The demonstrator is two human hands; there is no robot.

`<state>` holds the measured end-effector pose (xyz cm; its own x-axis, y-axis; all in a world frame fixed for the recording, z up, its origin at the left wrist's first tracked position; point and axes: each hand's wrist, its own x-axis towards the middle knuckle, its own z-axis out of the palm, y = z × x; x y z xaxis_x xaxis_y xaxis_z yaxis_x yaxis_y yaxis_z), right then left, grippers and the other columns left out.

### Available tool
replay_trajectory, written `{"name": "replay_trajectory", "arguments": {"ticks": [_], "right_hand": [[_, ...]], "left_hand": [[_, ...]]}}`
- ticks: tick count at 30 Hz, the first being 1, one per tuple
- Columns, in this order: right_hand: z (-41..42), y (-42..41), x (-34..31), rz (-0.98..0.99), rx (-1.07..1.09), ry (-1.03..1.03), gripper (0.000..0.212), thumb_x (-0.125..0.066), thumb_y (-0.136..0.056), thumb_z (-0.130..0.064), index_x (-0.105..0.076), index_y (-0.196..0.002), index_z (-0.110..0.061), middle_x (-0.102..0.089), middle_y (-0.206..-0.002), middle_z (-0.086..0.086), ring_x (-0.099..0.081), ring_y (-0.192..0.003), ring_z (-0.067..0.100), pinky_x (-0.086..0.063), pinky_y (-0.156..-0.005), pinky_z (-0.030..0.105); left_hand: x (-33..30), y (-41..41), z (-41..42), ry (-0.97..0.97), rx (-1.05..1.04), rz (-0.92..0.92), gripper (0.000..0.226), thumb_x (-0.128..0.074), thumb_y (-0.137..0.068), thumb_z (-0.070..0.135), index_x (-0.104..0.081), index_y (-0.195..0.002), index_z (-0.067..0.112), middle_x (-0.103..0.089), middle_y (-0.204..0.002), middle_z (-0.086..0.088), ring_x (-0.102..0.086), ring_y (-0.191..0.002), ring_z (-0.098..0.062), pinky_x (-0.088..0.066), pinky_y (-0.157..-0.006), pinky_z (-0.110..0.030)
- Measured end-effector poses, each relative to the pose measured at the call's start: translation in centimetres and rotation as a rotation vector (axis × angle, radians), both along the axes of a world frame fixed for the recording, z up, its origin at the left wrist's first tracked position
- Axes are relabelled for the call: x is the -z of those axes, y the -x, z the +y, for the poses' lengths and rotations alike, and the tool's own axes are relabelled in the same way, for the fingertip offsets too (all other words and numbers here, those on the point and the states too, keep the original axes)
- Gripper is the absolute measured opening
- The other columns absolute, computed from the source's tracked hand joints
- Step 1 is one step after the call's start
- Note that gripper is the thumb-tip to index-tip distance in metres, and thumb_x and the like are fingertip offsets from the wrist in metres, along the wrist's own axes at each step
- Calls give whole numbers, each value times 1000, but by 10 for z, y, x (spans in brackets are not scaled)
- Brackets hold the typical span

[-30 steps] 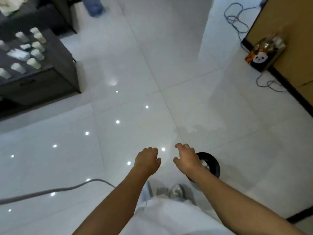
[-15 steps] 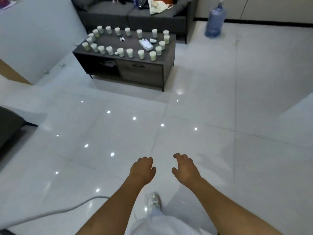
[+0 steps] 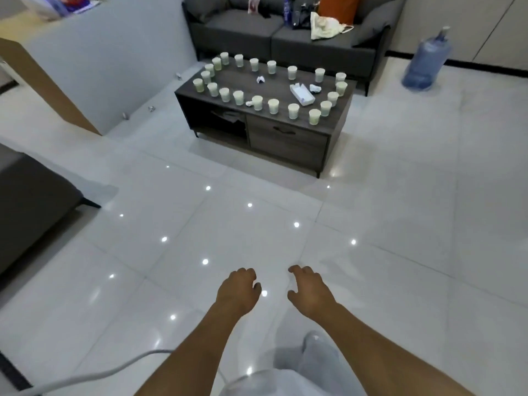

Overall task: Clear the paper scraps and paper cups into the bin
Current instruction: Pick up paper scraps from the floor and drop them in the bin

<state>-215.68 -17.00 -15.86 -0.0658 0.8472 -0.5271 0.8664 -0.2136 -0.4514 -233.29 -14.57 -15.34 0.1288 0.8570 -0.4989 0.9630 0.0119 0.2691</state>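
Both hands were held out low in front of me, empty: left hand with fingers loosely curled around nothing, right hand likewise slack, fingers spread a little. Neither touched anything.

Paper cups stood upright in a ring around the edge of the dark worktop, far centre, well apart from the hands. Crumpled paper scraps lay inside the ring; one more sat between two cups on the near edge, and another was just beside a white tissue box. The bin was not in view.

Risks, as I judged them:
- Cups stand close together at the worktop edge. A reach through the ring for the scraps could knock neighbours over or onto the floor.
- Cups look pale green inside; I could not tell whether they hold liquid. If so, stacking or tipping them would spill.
- A grey cable ran across the near-left floor by my feet, a trip hazard.
- The glossy tile may be slippery.
- The tissue box is not a scrap; sweeping it off with the rest would be an error.
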Motion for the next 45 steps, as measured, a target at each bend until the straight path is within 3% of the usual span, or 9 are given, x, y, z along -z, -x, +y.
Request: {"name": "replay_trajectory", "arguments": {"ticks": [18,24,34,39,41,45], "right_hand": [[401,62,-10,-13,-319,-21,57,-53,-93,-24,-30,-145,-19,-42,-136,9,-46,-121,27,-47,-96,39],[514,137,0,-12,-421,-14,58,-53,-92,-24,-30,-145,-20,-42,-136,8,-45,-120,27,-47,-95,37],[710,302,-4,-9,-427,-4,56,-52,-92,-23,-31,-144,-21,-42,-134,6,-45,-119,25,-49,-90,38],[774,355,-13,10,-457,-8,57,-53,-91,-23,-32,-143,-21,-43,-134,6,-45,-119,25,-47,-88,35],[868,406,6,7,-465,1,57,-53,-91,-23,-32,-143,-21,-43,-134,8,-45,-119,26,-47,-89,36],[920,431,2,6,-497,2,57,-54,-91,-22,-32,-143,-20,-43,-133,8,-45,-120,27,-48,-92,37]], "left_hand": [[-14,70,321,-22,-399,-64,35,-43,-97,33,-53,-125,15,-55,-120,-4,-52,-112,-21,-45,-90,-31],[-3,140,420,-15,-524,-112,35,-46,-95,32,-55,-123,14,-56,-121,-5,-55,-110,-21,-46,-91,-31],[-8,306,614,-53,-562,-105,37,-44,-97,32,-51,-128,13,-54,-123,-5,-52,-115,-21,-45,-91,-30],[-17,349,672,-38,-571,-96,36,-44,-96,32,-52,-126,13,-55,-122,-5,-52,-113,-21,-46,-91,-33],[-2,401,762,-19,-613,-100,36,-44,-97,32,-52,-126,14,-54,-122,-5,-51,-114,-21,-45,-91,-33],[-5,428,812,-43,-621,-104,36,-44,-96,32,-52,-126,14,-54,-122,-5,-51,-113,-21,-45,-89,-30]]}}
